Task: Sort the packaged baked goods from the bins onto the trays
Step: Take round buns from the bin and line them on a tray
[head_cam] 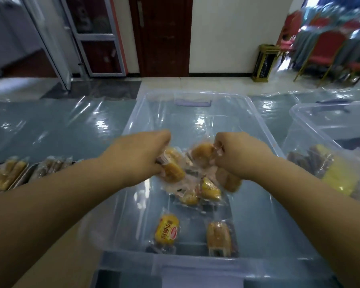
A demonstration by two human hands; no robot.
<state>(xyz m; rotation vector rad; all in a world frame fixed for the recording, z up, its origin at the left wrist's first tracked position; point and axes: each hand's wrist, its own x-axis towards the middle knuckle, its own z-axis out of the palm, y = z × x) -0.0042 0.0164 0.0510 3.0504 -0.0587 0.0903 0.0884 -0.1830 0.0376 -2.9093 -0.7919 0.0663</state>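
A clear plastic bin (264,125) stands in front of me with several packaged buns inside. My left hand (137,156) is closed around wrapped golden buns (172,169) over the bin's middle. My right hand (239,154) grips another clear packet holding a round bun (202,154), with a further bun (231,181) hanging under it. Below the hands lies a small heap of packets (204,192). Near the bin's front wall rest a yellow-labelled bun packet (166,229) and a plain bun packet (218,238).
Trays (27,173) at the left edge hold rows of wrapped baked goods (6,173). A second clear bin (312,117) at the right holds dark and yellow packets (332,169). Shiny plastic film (50,125) covers the table. Red chairs (324,48) stand far right.
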